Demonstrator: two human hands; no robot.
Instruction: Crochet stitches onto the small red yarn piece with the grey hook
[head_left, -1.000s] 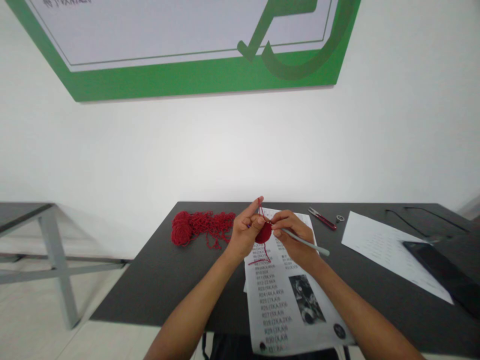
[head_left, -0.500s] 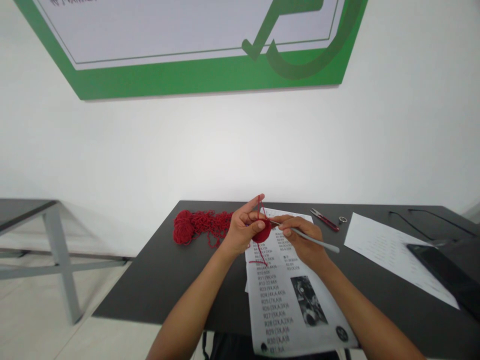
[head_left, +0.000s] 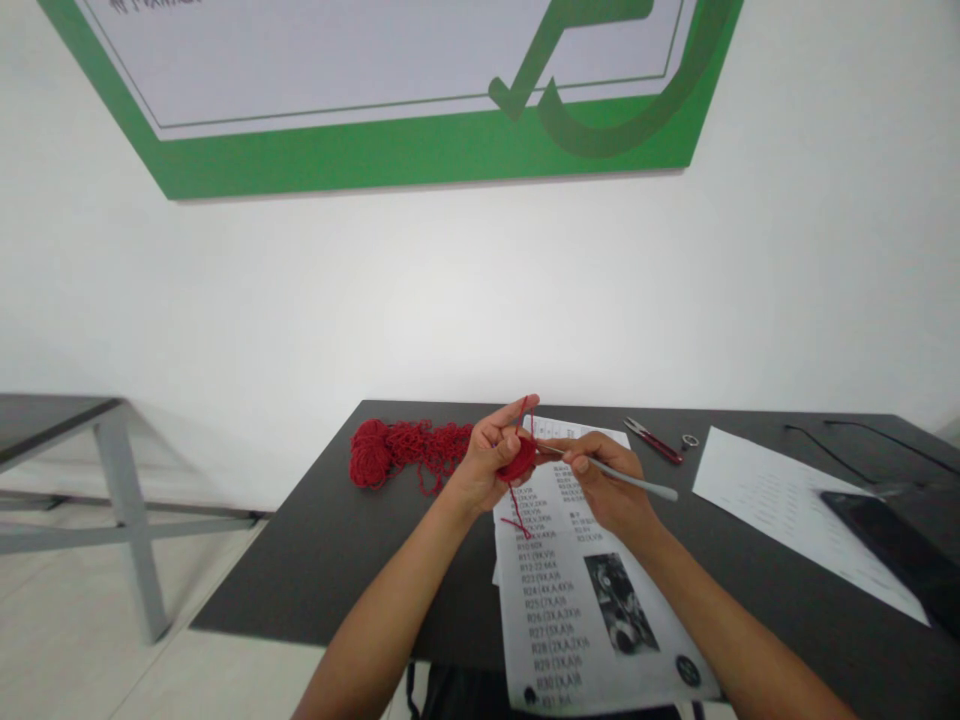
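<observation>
My left hand pinches a small round piece of red crochet between thumb and fingers. Its index finger is raised, and a strand of red yarn runs over it down to the piece. A loose yarn tail hangs below. My right hand is closed on a crochet hook with a grey handle. The hook's metal end reaches the right edge of the crochet; its very tip is too small to make out. To the left, the ball of red yarn lies beside tangled loops.
A printed pattern sheet lies under my hands, reaching the front table edge. Farther right are red-handled thread snips, a small ring, another paper, eyeglasses and a dark phone. A wall stands behind the table.
The crochet piece has tilted and shifted slightly left in my left hand, with the raised finger leaning more to the right. The hook stays at its right edge. The view has shifted slightly.
</observation>
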